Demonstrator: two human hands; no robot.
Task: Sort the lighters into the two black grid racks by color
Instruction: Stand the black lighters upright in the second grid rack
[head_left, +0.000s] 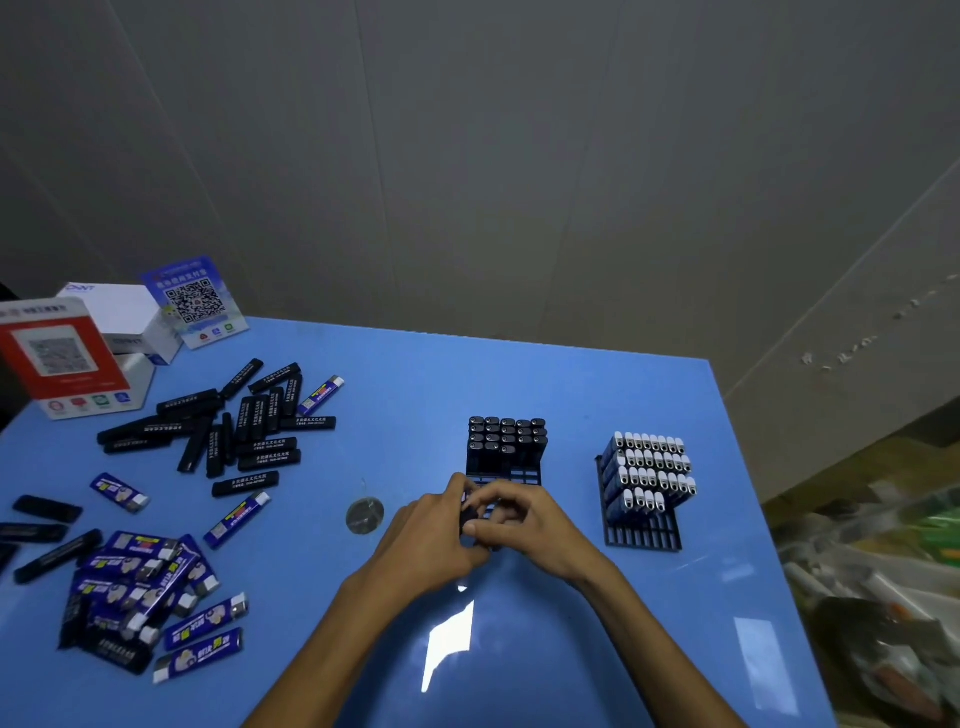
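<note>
Two black grid racks stand on the blue table (571, 395). The middle rack (524, 475) holds several black lighters (506, 436) in its far rows. The right rack (644, 535) holds several blue lighters with white caps (649, 470). My left hand (431, 540) and my right hand (524, 525) meet at the near edge of the middle rack, both curled round black lighters (470, 517) that are mostly hidden by the fingers. Loose black lighters (244, 426) lie in a heap at the far left. Loose blue lighters (145, 587) are piled at the near left.
A red QR-code stand (62, 358), a white box (124, 317) and a blue QR-code card (195, 301) stand at the table's far left corner. A round metal disc (365, 515) lies left of my hands. Clutter sits on the floor past the table's right edge.
</note>
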